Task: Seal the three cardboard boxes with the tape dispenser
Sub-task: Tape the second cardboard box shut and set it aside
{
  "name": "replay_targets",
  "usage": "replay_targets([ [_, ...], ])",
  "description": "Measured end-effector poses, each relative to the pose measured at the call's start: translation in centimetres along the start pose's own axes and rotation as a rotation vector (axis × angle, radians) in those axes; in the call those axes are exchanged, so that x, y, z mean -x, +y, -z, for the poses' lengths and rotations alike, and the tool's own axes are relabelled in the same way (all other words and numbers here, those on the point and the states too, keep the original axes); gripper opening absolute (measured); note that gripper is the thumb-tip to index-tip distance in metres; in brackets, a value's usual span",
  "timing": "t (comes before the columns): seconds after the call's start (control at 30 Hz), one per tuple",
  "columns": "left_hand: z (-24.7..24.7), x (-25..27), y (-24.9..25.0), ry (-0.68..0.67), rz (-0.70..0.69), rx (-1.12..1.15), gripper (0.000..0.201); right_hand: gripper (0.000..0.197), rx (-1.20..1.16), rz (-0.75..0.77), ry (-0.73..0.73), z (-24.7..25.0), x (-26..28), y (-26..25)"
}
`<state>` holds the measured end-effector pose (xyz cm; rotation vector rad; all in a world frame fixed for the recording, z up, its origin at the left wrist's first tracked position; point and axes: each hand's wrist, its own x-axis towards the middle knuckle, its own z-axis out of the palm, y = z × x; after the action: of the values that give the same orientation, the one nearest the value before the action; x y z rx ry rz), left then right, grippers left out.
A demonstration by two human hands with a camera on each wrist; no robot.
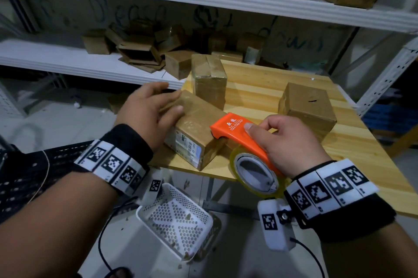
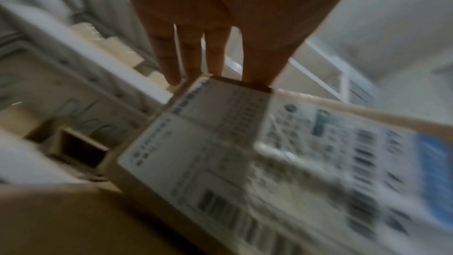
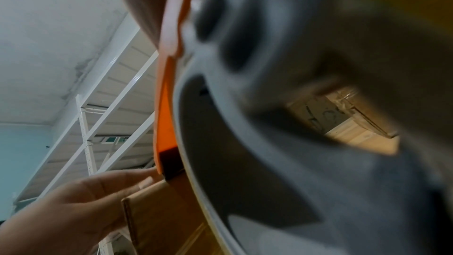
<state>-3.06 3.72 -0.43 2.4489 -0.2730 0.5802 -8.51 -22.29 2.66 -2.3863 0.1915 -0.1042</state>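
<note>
Three cardboard boxes stand on the wooden table (image 1: 362, 157). The near box (image 1: 199, 124) lies at the table's front left corner, with a shipping label (image 2: 282, 152) on its near end. My left hand (image 1: 153, 108) rests flat on its top, fingers (image 2: 215, 53) straight. My right hand (image 1: 285, 139) grips the orange tape dispenser (image 1: 239, 133), whose front end touches that box's right side; its clear tape roll (image 1: 255, 171) hangs near my wrist. A taped box (image 1: 209, 78) stands upright behind. A third box (image 1: 306, 108) sits to the right.
A white shelf rack (image 1: 90, 60) behind and left of the table carries many loose cardboard boxes (image 1: 140, 51). A white perforated basket (image 1: 178, 216) sits on the floor below the table's front edge. Dark cables trail on the floor. A white upright post (image 1: 389, 76) stands at right.
</note>
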Motion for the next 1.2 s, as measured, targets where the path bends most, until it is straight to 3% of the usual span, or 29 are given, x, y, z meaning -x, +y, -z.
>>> replay_targets([
  [0.1,0.0,0.6,2.3,-0.286,-0.153,-0.231,0.102,0.047,-0.001,-0.008,-0.008,0.0,0.0,0.0],
  [0.17,-0.4,0.9,3.0,-0.441,-0.201,-0.434,0.121,0.048,-0.005,-0.011,-0.008,-0.1,0.0,0.0],
  [0.23,-1.0,1.0,3.1,-0.474,-0.188,-0.521,0.120,0.047,-0.006,-0.012,-0.005,-0.1,0.0,0.0],
  [0.4,-1.0,0.7,2.4,-0.491,-0.039,-0.450,0.113,0.045,-0.025,-0.010,-0.007,0.0,0.3,0.0],
  [0.67,-0.7,0.4,2.6,-0.388,0.081,-0.282,0.109,0.044,-0.111,-0.011,0.020,1.5,0.9,0.9],
  [0.83,-0.5,0.4,2.9,-0.362,0.112,-0.211,0.106,0.041,-0.147,-0.006,0.013,1.9,1.5,1.5],
  [1.07,-0.7,0.5,3.0,-0.232,0.157,0.107,0.091,0.038,-0.261,0.039,0.035,2.5,1.6,1.2],
  [1.2,-0.7,0.5,3.1,-0.224,0.141,0.171,0.094,0.036,-0.301,0.052,0.038,2.5,1.7,1.1],
])
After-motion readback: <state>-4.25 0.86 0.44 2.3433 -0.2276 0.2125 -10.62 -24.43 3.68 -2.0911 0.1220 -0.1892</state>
